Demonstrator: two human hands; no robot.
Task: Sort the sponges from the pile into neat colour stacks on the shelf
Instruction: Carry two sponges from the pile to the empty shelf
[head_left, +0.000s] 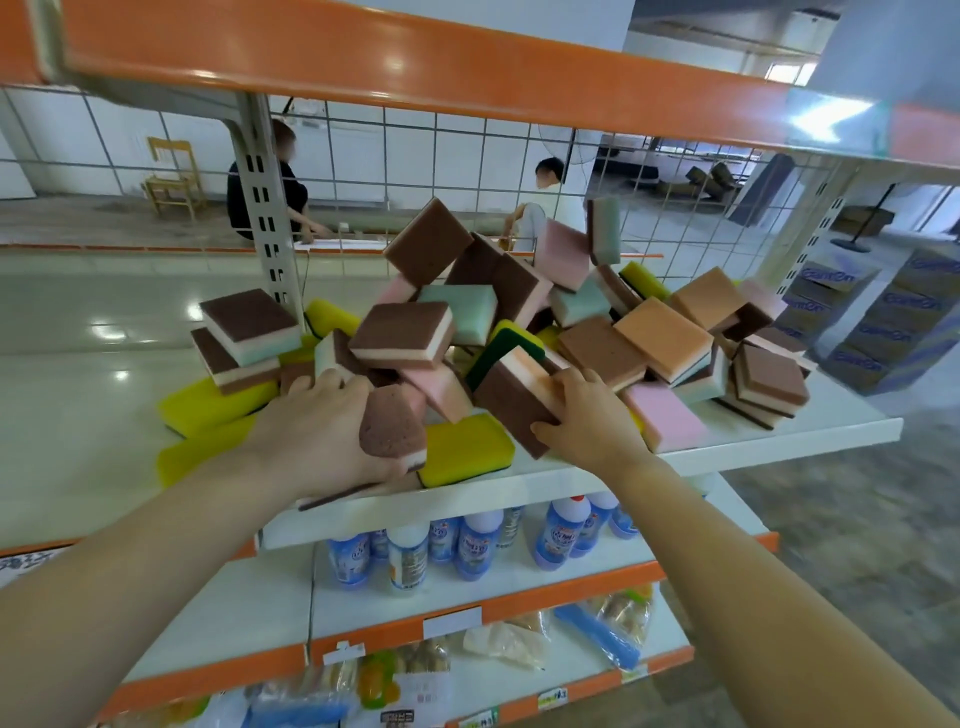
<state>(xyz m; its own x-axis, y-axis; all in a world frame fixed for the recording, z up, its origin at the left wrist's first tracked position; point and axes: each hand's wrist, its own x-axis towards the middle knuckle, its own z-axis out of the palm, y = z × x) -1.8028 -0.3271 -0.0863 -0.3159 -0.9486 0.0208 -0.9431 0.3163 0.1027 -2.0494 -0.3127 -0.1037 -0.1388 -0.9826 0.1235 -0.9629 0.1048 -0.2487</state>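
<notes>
Far left of the white metal shelf (727, 441): two brown-topped foam sponges with pale mint and cream layers (244, 338) lie one on the other, askew. This is the only grouping resembling a stack, and it is not neat. Below and beside them sit flat yellow foam sponges (208, 400), loosely overlapping, not aligned.

Left hand (322, 415): fingers curled around a brown-topped sponge with a pink underside (392, 426), held at the front edge of the shelf, above a yellow sponge with a dark green scouring base (467, 447).

Centre: the main heap of mixed sponges (493, 301) remains unsorted. Brown, pink, mint, yellow and orange pieces lie tilted against one another, several propped on edge against the wire mesh back panel (467, 156).

Right hand (587, 410): fingers and thumb closed on a brown sponge with cream and peach layers (519, 400), at the near side of the heap.

Right: orange-topped sponges (665, 332) and further brown-and-cream sponges (769, 379) lie scattered, a few overlapping, none squared.

Assessment: work is at an early stage. No finished colour stack is evident; nearly the whole heap is left to separate, and shelf space for stacks appears available chiefly at the left.
</notes>
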